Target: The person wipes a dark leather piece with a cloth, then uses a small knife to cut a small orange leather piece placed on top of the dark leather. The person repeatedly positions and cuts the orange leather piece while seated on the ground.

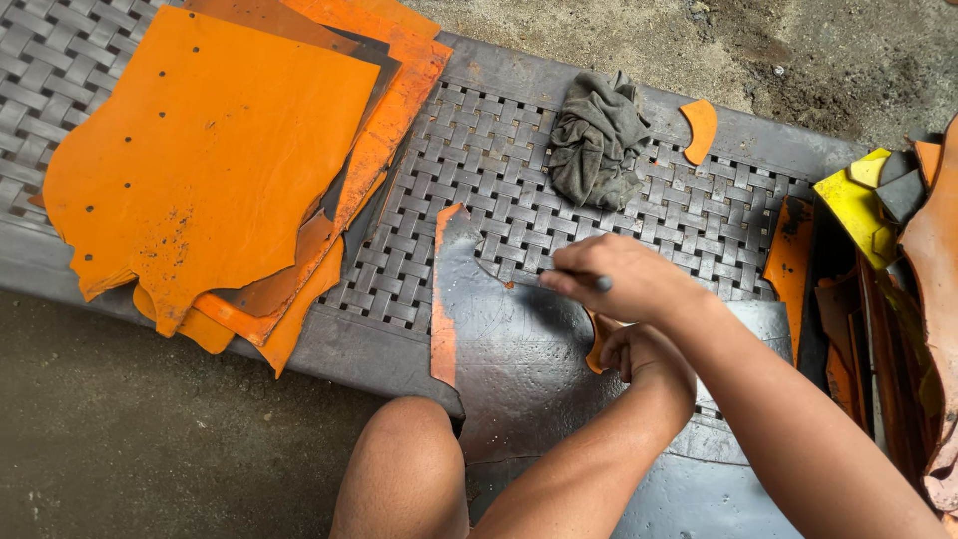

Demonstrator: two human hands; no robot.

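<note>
The right hand (624, 279) is closing its grip around a thin tool (519, 282), while the left hand (639, 351) is pinching the grey leather sheet (509, 349) on the woven tabletop (479, 170).

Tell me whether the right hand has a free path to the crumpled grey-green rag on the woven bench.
Probably yes. The right hand, gripping a thin tool, hovers over the grey leather sheet; only bare woven bench lies between it and the crumpled rag.
</note>
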